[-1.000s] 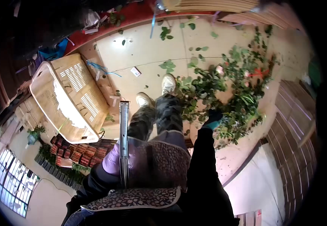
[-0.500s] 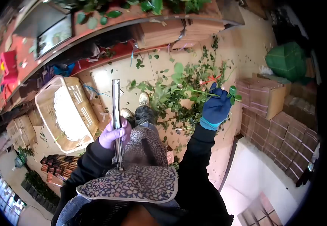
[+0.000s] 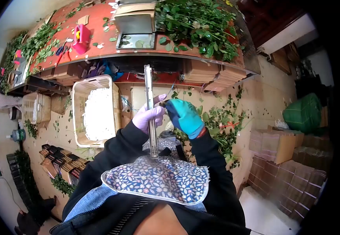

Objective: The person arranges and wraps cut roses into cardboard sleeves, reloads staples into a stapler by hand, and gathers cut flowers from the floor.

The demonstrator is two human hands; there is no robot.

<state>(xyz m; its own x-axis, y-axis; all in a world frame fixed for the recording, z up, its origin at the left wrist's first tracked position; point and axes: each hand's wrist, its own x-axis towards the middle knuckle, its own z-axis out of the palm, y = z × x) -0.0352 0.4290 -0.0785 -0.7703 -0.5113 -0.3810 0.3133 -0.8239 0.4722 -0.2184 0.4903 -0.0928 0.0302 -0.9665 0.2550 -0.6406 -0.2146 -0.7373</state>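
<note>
My left hand (image 3: 150, 117), in a thin purple glove, is closed around a long, narrow metal bar (image 3: 150, 92) with a channel along it. The bar stands nearly lengthwise in front of my body, its near end over the flowered apron (image 3: 154, 178). Close beside it, on the right, is my right hand (image 3: 185, 116) in a blue and teal glove. Its fingers are bent together near my left index finger and thumb. Whatever they pinch, if anything, is too small and dark to make out. Leafy cut stems (image 3: 224, 135) lie on the floor beyond my right hand.
A red-topped table (image 3: 99, 23) ahead bears piled green stems (image 3: 201, 31), a pink watering can (image 3: 81, 39) and scissors (image 3: 62, 50). A plastic crate (image 3: 115, 105) with white material stands left. Cardboard stacks (image 3: 268, 172) and a green bundle (image 3: 304, 113) are on the right.
My right hand has come from above the floor pile to beside my left hand; the leafy stem it held no longer shows in it. The view has shifted toward the table.
</note>
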